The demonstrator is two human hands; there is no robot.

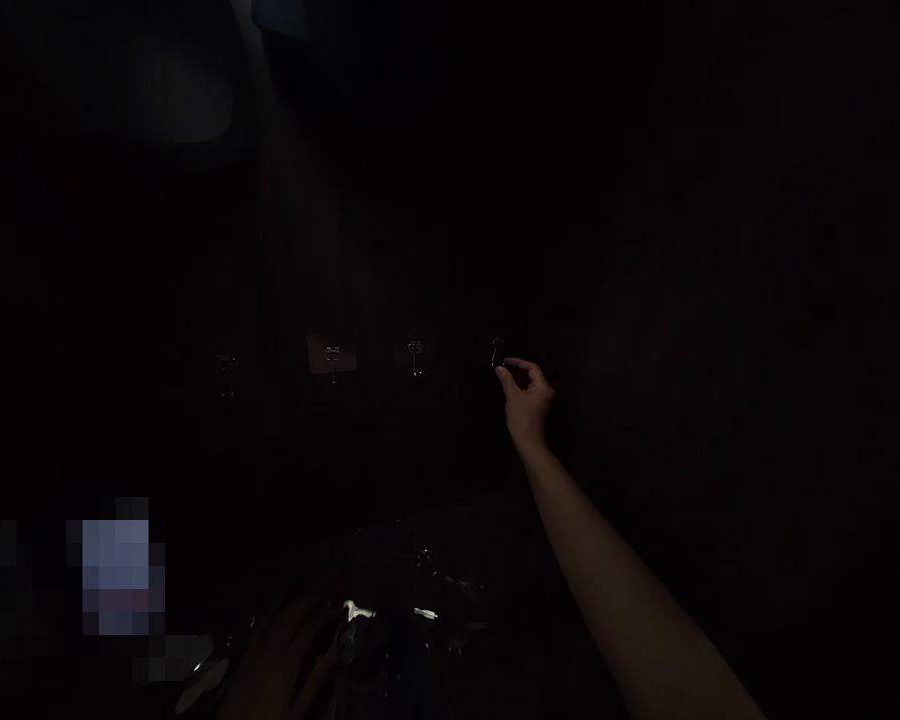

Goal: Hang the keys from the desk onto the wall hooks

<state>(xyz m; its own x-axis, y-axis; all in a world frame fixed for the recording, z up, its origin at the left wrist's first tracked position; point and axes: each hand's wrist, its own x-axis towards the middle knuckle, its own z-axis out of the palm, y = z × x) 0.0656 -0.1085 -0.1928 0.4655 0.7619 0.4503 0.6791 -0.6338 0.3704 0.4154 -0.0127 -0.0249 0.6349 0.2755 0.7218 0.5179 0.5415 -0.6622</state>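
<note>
My right hand (pixel 527 400) is stretched forward, its thumb and forefinger pinched at the lower end of a small metal hook (pixel 495 352). Only the hook's bright edges show against the dark background. Low in the view, my left hand (pixel 289 650) is a dim shape whose fingers are mostly lost in shadow. It is beside something shiny and crinkled, perhaps clear plastic (pixel 360 610); whether it grips this I cannot tell.
Left of my right hand, a row of similar metal hooks (pixel 415 357) runs across a dark surface. One hook sits before a pale rectangular patch (pixel 319 355). A bright pixelated area (pixel 116 560) lies at lower left. Most surroundings are too dark to make out.
</note>
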